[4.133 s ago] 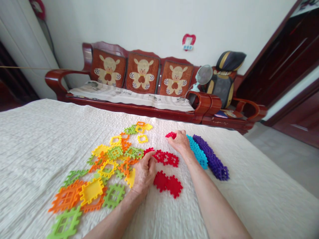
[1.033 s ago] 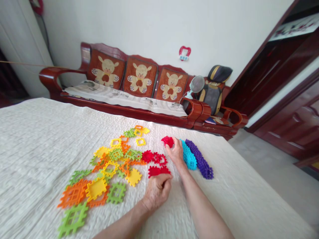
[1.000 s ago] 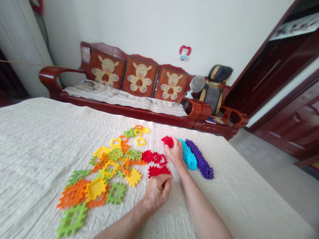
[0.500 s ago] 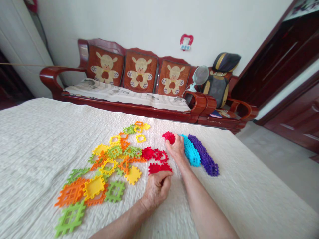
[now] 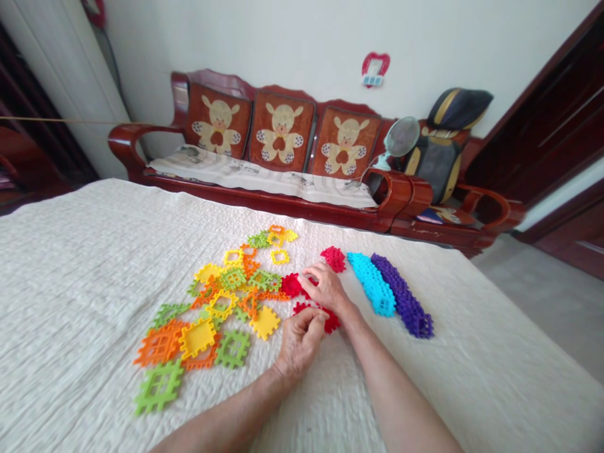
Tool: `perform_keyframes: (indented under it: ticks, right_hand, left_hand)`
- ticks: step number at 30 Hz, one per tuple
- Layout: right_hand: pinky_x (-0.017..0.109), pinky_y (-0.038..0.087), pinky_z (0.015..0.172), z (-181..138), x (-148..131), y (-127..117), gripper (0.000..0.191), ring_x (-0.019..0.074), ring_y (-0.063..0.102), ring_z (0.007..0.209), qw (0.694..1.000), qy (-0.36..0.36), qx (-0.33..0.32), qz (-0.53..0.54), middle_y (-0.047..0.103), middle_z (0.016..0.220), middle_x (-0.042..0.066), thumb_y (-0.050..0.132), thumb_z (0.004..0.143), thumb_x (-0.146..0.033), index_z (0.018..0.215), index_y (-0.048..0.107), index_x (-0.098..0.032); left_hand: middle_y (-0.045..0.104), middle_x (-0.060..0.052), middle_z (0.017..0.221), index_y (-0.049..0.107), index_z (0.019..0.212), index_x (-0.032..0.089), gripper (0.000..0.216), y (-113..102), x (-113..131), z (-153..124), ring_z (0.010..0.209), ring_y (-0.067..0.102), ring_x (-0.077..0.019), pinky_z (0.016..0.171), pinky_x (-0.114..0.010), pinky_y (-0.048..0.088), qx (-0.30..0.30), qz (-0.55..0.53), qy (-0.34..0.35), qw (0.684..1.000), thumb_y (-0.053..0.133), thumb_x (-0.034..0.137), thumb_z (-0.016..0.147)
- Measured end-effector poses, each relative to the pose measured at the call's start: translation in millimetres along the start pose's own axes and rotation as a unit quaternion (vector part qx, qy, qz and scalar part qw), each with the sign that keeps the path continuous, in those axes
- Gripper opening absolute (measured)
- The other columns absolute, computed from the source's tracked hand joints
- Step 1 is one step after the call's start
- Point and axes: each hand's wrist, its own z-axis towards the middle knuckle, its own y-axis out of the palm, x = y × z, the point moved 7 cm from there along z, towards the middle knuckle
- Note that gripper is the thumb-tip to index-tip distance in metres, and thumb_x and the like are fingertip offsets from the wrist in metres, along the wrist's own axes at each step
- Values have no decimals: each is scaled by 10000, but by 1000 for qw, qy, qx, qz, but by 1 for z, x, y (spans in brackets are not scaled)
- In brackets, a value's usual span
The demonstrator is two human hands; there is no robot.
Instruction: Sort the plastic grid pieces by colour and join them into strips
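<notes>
Flat plastic interlocking tiles lie on a white quilted bed cover (image 5: 85,264). My left hand (image 5: 299,343) is curled, its fingertips pinching a red tile (image 5: 330,321). My right hand (image 5: 324,286) rests just beyond it with fingers bent down over other red tiles (image 5: 291,285). One red tile cluster (image 5: 334,258) lies apart, farther back. A joined cyan row (image 5: 372,284) and a joined purple row (image 5: 402,296) lie side by side to the right of my right hand. A loose pile of orange, yellow and green tiles (image 5: 221,302) spreads to the left.
A dark red wooden bench (image 5: 387,207) with three animal-print cushions (image 5: 282,134) runs along the bed's far edge. A small fan (image 5: 400,138) and a bag (image 5: 441,151) sit at its right end. Dark wooden doors (image 5: 557,113) stand at the right.
My right hand has left the far red cluster and come back toward me onto the nearer red tiles. My left hand keeps pinching the red tile. The camera has shifted left.
</notes>
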Motion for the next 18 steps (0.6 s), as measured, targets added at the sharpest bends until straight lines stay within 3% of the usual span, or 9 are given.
perform_keyframes:
  ticks: [5,10,15,18]
  right_hand:
    - [327,472,741,3,-7,7,86,188,591,752,1000,10,-5,-17,661,798,46,636,733,-294,711,668,-217]
    - [279,465,668,4,2,2,112,163,598,711,992,61,-1,111,660,728,16,588,735,-262,657,648,-208]
    - [248,431,559,3,24,-16,248,140,548,601,962,152,2,229,614,645,-5,547,791,-393,729,651,-177]
    - [252,447,576,0,39,-39,286,142,551,619,957,167,56,231,626,689,4,533,809,-435,807,645,-171]
  left_hand:
    - [504,26,510,652,715,149,259,-2,-3,3,494,421,-90,512,-221,355,16,-16,-11,1000,529,365,787]
    - [496,29,501,634,677,149,261,-3,-4,3,486,415,-85,510,-220,352,17,-28,-11,999,529,364,782]
    - [498,29,522,632,681,151,264,-2,-6,4,502,430,-89,518,-219,356,7,-24,-7,1000,531,370,786]
    - [484,29,522,624,674,149,278,-1,-6,5,504,424,-89,514,-218,348,1,-24,-4,1000,526,379,795]
